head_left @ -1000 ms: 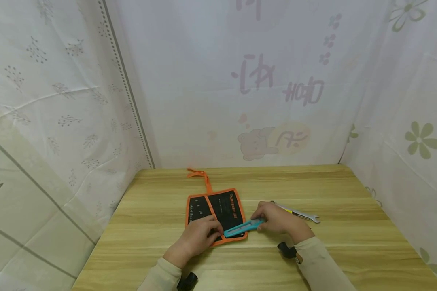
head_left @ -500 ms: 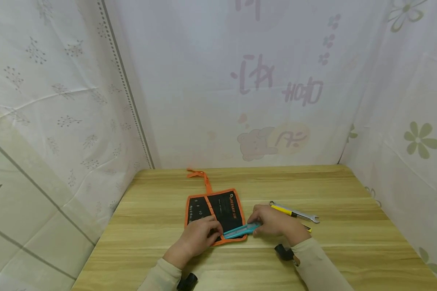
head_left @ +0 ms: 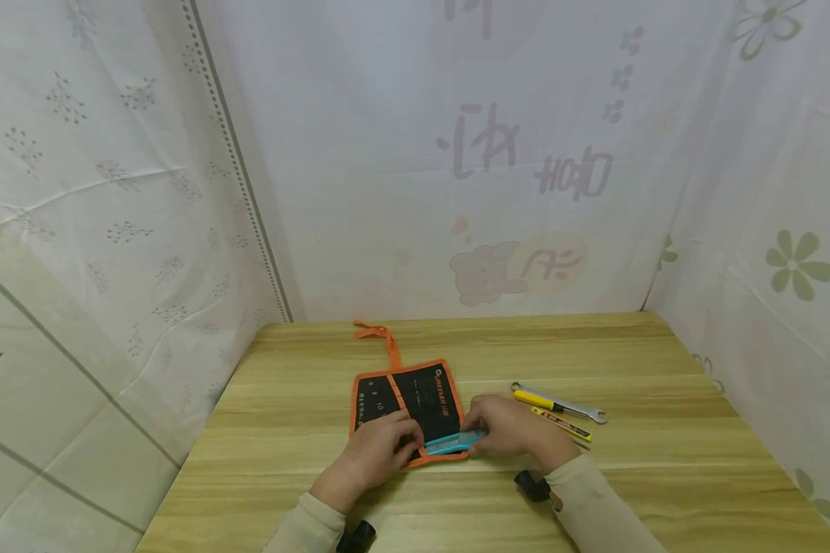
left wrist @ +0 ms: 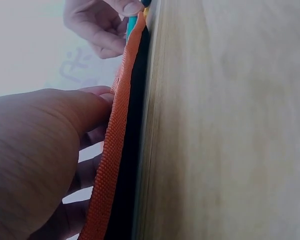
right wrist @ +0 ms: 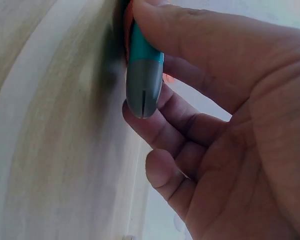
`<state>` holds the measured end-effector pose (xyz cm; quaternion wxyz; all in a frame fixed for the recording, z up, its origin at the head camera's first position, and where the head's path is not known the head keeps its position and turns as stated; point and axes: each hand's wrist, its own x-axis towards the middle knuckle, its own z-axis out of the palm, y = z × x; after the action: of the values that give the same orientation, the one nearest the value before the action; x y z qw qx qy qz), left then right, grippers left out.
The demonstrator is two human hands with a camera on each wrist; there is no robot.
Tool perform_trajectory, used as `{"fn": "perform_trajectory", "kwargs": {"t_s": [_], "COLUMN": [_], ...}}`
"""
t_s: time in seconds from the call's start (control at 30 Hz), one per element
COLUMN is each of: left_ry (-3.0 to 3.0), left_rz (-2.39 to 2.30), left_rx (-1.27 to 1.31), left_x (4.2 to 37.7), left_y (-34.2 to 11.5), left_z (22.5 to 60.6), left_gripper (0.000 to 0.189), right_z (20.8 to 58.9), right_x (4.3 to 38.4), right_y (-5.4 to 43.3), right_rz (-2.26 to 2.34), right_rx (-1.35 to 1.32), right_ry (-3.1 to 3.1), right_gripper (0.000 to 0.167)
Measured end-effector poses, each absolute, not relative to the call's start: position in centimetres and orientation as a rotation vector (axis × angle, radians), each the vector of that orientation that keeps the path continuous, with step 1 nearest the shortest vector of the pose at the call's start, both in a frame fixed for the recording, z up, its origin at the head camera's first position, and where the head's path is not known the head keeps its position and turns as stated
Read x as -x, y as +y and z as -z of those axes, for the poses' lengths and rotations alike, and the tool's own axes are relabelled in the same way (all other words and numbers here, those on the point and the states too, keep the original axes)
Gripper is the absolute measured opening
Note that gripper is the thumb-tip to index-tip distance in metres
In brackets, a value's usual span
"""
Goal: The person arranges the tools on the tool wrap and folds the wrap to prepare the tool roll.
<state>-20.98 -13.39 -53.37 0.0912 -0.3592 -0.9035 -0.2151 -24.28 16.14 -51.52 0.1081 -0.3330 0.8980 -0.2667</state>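
A black tool pouch point(head_left: 425, 407) with orange trim lies spread on the table, its orange tie strap stretching away at the back. Over the pouch's lower left part, my left hand point(head_left: 382, 449) pinches its orange band between thumb and fingers. My right hand point(head_left: 508, 426) grips a teal utility knife point(head_left: 453, 442) by its near end, thumb on one side and fingers on the other. The knife lies low across the pouch, its far tip at the orange band beside my left fingertips. The right wrist view shows its grey end cap point(right wrist: 144, 90) sticking out of my grip.
Right of the pouch lie a combination wrench point(head_left: 591, 413), a yellow-handled tool with a black part point(head_left: 536, 399) and a slim yellow piece with a red label point(head_left: 563, 424). My right hand and forearm are close to them. Patterned cloth point(head_left: 387, 153) surrounds the wooden table point(head_left: 304, 346).
My right hand has moved left and slightly down, pushing the knife further toward the orange band. More of the yellow pieces shows behind it. My left hand stays in place.
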Motion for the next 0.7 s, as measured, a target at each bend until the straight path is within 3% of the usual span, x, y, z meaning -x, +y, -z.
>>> {"fn": "perform_trajectory", "kwargs": {"t_s": [0.7], "left_ry": [-2.725], "left_rz": [0.654], "left_rx": [1.091], "left_x": [21.0], "left_y": [-13.3], "left_z": [53.1], "left_gripper": [0.007], "right_z": [51.3], "right_x": [23.5], "right_y": [14.1], "right_rz": [0.751], "right_rx": [1.012], "right_ry": [2.628], "right_gripper": [0.028]}}
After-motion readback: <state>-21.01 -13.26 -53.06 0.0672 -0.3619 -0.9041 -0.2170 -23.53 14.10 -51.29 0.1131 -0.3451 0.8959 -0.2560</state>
